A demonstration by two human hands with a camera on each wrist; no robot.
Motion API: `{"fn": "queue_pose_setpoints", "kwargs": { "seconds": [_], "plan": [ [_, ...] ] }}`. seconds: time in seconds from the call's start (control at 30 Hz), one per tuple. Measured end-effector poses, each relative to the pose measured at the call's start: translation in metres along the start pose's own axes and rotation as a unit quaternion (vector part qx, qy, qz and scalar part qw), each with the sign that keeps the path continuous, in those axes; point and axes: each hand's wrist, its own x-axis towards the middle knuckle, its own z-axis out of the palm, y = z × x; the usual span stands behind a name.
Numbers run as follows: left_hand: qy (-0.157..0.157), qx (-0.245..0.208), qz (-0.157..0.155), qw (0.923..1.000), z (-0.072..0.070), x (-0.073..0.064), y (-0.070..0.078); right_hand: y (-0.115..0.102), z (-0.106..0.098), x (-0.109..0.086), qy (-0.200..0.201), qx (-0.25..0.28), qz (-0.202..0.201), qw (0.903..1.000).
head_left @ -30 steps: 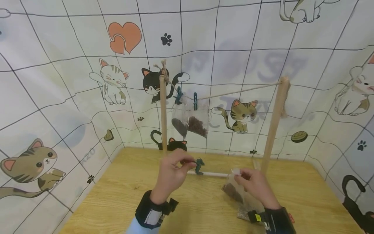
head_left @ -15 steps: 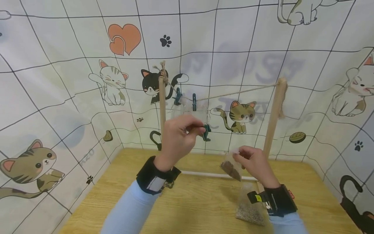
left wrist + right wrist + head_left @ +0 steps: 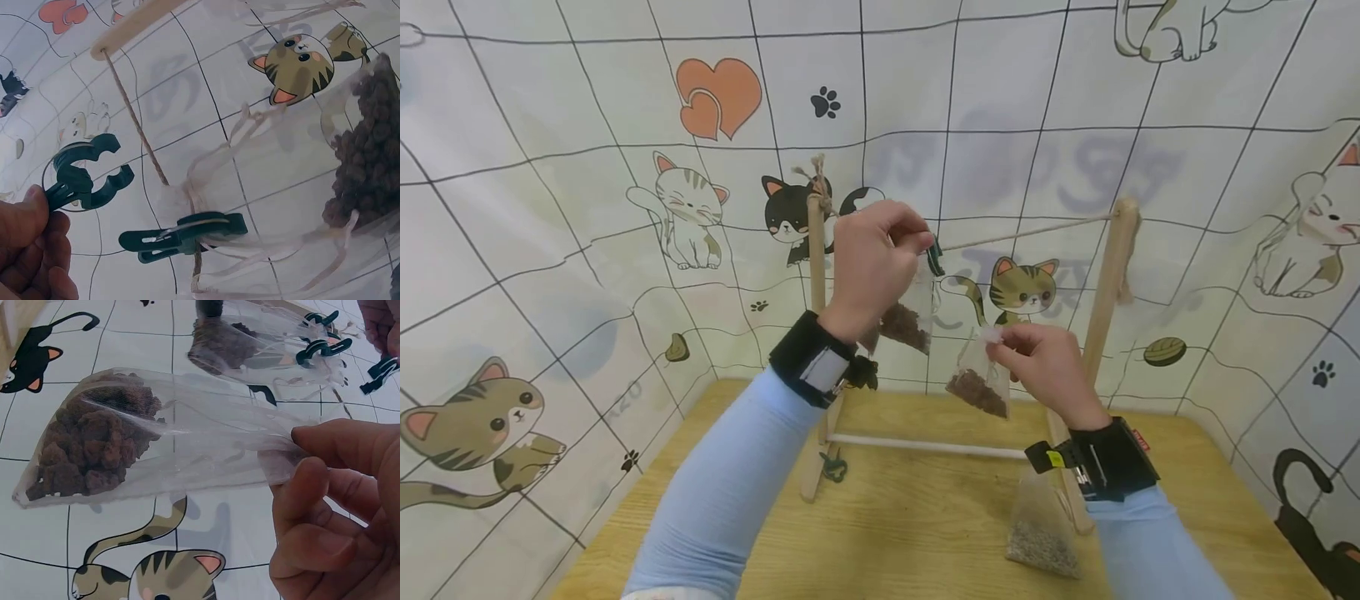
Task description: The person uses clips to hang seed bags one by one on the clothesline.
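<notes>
My left hand [image 3: 880, 254] pinches a dark green clip [image 3: 84, 172] by its handles, its jaws spread apart, close to the twine [image 3: 134, 119]. Between thumb and fingers, my right hand [image 3: 1048, 367] holds the gathered top of a sheer mesh bag [image 3: 187, 450] with reddish-brown lumps in its bottom. That bag hangs in the air below the line, apart from it. Another mesh bag [image 3: 906, 325] with brown lumps hangs from the twine by a green clip [image 3: 187, 234], just beside my left hand. A further bag behind it is mostly hidden by my left hand in the head view.
Wooden posts [image 3: 1108, 287] hold up the twine, joined low down by a white bar [image 3: 925, 446]. A mesh bag of pale grains [image 3: 1041, 537] lies on the table at the right. A loose green clip [image 3: 833, 467] lies near the left post's foot.
Both hands have risen from near the table: the left carries the green clip up to the twine, the right lifts the mesh bag of reddish-brown lumps.
</notes>
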Motion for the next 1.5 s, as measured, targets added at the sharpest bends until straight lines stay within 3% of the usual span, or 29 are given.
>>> {"fn": "queue_pose_setpoints", "kwargs": {
  "seconds": [0.23,0.47,0.97,1.5],
  "plan": [
    [-0.027,0.021,-0.046,0.9983,0.002,0.021,-0.001,-0.011,-0.007,0.019,0.007,-0.016,-0.010,0.9998],
    [-0.070,0.031,-0.099,0.9921,0.009,0.031,-0.004,-0.013,-0.008,0.034,0.011,-0.010,-0.010,0.9998],
    [-0.123,0.074,-0.131,0.9809,0.026,0.034,-0.004,-0.008,0.002,0.054,0.030,0.027,0.027,0.9988],
    [-0.149,0.055,-0.170,0.9725,0.032,0.028,0.000,-0.030,0.002,0.071,0.090,0.091,0.019,0.9916]
  ]
}}
